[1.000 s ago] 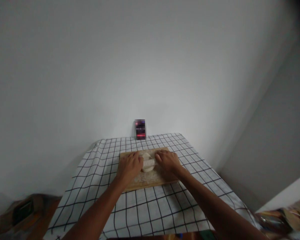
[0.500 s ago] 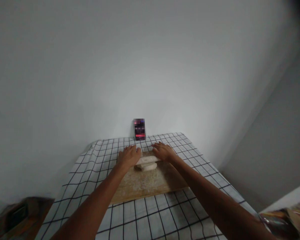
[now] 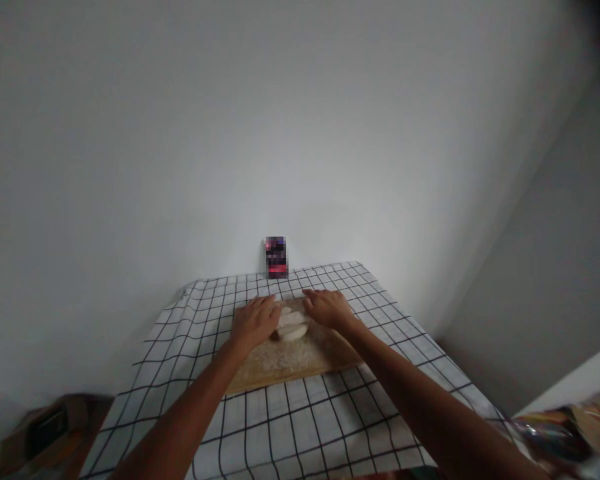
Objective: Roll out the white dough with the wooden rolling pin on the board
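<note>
On the floured wooden board (image 3: 285,363) a pale, flour-dusted rolling pin (image 3: 292,319) spans the gap between my hands. Its ends are hidden under them. My left hand (image 3: 256,319) lies over the pin's left end, fingers pointing forward and bent down. Over the right end rests my right hand (image 3: 327,308), its fingers reaching forward and inward. A flattened piece of pale dough (image 3: 294,332) shows just on the near side of the pin, and a bit of it seems to show beyond.
A white cloth with black grid lines (image 3: 290,427) covers the table. A phone (image 3: 277,258) with a blurred screen leans on the wall at the back. A box (image 3: 45,430) stands low at left, and bagged items (image 3: 560,430) lie at lower right.
The board sits slightly higher in view as the camera shifts. My hands and the rolling pin have moved a little over the dough, and dough now shows beyond the pin.
</note>
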Action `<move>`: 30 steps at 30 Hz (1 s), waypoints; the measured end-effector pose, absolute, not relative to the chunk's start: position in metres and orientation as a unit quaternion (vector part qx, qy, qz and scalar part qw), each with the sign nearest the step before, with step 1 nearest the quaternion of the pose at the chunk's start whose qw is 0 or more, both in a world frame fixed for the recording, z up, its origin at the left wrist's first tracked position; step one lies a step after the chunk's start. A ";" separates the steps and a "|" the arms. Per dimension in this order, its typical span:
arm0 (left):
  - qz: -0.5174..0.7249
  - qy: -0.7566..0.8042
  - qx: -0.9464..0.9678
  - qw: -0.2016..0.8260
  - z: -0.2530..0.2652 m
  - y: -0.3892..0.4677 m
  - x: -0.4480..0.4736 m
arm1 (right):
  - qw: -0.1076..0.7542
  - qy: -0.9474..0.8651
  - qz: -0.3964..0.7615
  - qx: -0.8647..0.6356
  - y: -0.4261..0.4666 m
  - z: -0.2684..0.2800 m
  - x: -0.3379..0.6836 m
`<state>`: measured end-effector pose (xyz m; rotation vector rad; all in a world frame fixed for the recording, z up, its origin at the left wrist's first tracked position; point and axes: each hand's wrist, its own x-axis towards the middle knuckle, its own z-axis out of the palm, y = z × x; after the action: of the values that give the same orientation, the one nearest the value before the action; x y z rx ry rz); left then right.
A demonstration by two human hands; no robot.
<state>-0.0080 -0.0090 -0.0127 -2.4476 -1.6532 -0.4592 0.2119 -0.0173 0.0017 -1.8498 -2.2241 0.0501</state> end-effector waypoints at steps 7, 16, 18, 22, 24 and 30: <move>-0.158 -0.516 -0.834 0.114 -0.018 -0.034 -0.010 | 0.156 -0.758 -0.047 -0.632 -0.063 0.004 0.204; -0.219 -0.474 -0.841 0.142 -0.027 -0.053 -0.013 | 0.181 -0.767 -0.058 -0.613 -0.080 -0.009 0.205; -0.219 -0.488 -0.835 0.129 -0.028 -0.044 -0.013 | 0.166 -0.764 -0.053 -0.622 -0.070 -0.005 0.205; -0.203 -0.474 -0.848 0.126 -0.030 -0.019 -0.016 | 0.141 -0.753 -0.047 -0.641 -0.048 0.005 0.202; -0.196 -0.475 -0.850 0.119 -0.030 -0.007 -0.017 | 0.141 -0.749 -0.040 -0.647 -0.039 0.009 0.201; -0.166 -0.539 -0.825 0.038 -0.022 0.014 -0.013 | 0.147 -0.751 -0.033 -0.643 -0.023 0.007 0.200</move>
<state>-0.0133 0.0141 -0.0221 -2.5308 -1.6529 -0.5090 0.2003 -0.0228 0.0073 -1.8500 -2.1610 -0.0938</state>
